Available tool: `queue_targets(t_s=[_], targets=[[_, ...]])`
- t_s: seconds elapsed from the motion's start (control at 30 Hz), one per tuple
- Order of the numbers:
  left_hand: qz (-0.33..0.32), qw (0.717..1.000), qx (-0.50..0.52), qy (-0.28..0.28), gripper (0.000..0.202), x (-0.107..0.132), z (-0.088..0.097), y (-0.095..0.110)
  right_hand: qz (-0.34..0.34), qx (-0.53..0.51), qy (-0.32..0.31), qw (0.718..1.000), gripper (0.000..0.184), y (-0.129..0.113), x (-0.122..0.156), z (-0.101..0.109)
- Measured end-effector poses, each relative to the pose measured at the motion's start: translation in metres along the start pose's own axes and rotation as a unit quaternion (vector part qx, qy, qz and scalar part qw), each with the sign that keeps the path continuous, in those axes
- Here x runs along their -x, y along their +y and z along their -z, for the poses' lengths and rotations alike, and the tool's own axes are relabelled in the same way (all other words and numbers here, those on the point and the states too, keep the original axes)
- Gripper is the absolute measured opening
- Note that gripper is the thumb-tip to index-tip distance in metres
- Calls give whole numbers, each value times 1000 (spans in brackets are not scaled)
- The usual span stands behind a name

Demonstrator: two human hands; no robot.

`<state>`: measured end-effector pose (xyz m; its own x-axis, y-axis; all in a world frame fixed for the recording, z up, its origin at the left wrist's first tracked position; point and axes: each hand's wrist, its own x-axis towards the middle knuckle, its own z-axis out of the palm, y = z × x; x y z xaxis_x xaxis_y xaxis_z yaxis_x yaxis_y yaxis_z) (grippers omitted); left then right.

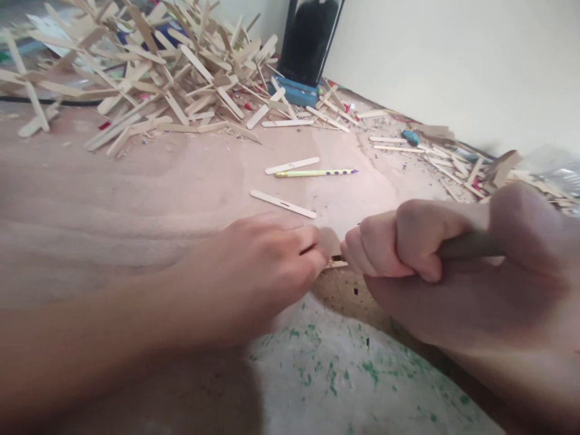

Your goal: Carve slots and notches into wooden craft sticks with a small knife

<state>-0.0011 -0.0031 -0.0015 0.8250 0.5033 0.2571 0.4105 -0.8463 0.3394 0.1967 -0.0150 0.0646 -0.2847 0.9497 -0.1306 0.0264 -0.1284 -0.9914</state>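
Note:
My left hand [258,266] is closed in a pinch on a flat wooden craft stick [338,263] at the near edge of the wooden board [90,199]. Only a short piece of the stick shows between my hands. My right hand [417,254] is a fist wrapped round a dark tool handle [466,244]. The tool's tip is hidden between the fingers, right against the stick. Both hands nearly touch each other.
Two loose sticks [283,203] and a yellow-green pencil [317,173] lie just beyond my hands. A big heap of sticks [149,66] fills the far left. A black and blue object [308,48] stands by the wall. Scraps [457,160] litter the right. Green-speckled floor [335,374] lies below.

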Motion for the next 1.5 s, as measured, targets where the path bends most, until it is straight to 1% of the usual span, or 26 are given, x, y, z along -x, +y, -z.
queue_targets(t_s=[0.07, 0.17, 0.3, 0.33, 0.43, 0.5, 0.67, 0.73, 0.77, 0.8, 0.87, 0.93, 1.03, 1.13, 1.2, 1.37, 1.5], targets=[[3, 1000, 3, -7, 17, 0, 1, 0, -7, -1, -10, 1000, 76, 2, -3, 2], [8, 1000, 8, -10, 17, 0, 0, 0, 24, -44, -15, 999, 78, 6, -3, 5], [17, 1000, 12, -12, 17, -1, 0, 0, -33, -39, -8, 999, 84, 4, -2, 6], [19, 1000, 10, -11, 16, -1, -1, -1, -37, -37, -10, 999, 83, 4, -2, 5], [22, 1000, 8, -9, 15, -1, -2, -1, -10, -42, -31, 999, 77, 6, -2, 6], [18, 1000, 8, -10, 16, -1, -2, -1, 13, -44, -30, 998, 76, 8, -2, 7], [13, 999, 19, -28, 20, -2, -1, 1, 2, 8, -28, 1000, 72, 9, 1, 8], [16, 999, 28, -36, 19, -3, 0, 1, 24, 13, -10, 1000, 72, 14, 6, 7], [18, 998, 34, -42, 18, -4, 0, 2, 42, 9, 8, 999, 71, 17, 9, 7], [21, 998, 43, -49, 16, -4, 1, 2, 75, -1, 14, 997, 71, 21, 11, 6], [29, 996, 58, -55, 13, -5, 0, 2, 85, 1, 3, 996, 70, 30, 15, 5], [37, 997, 63, -39, 15, -4, -3, 2, 95, -25, 9, 995, 72, 36, 15, 5], [31, 997, 66, 4, 19, -2, -10, 2, 104, -70, 38, 991, 77, 37, 10, 5], [20, 997, 65, 45, 24, 0, -16, 2, 84, -91, 66, 990, 76, 34, 1, 8], [15, 997, 50, 61, 26, 0, -19, 2, 67, -106, 82, 989, 73, 33, -6, 12], [20, 998, 46, 40, 24, 0, -19, 1, 20, -155, 116, 981, 71, 39, -17, 22], [26, 998, 45, 24, 25, 0, -16, 2, -19, -188, 154, 970, 71, 43, -22, 25]])
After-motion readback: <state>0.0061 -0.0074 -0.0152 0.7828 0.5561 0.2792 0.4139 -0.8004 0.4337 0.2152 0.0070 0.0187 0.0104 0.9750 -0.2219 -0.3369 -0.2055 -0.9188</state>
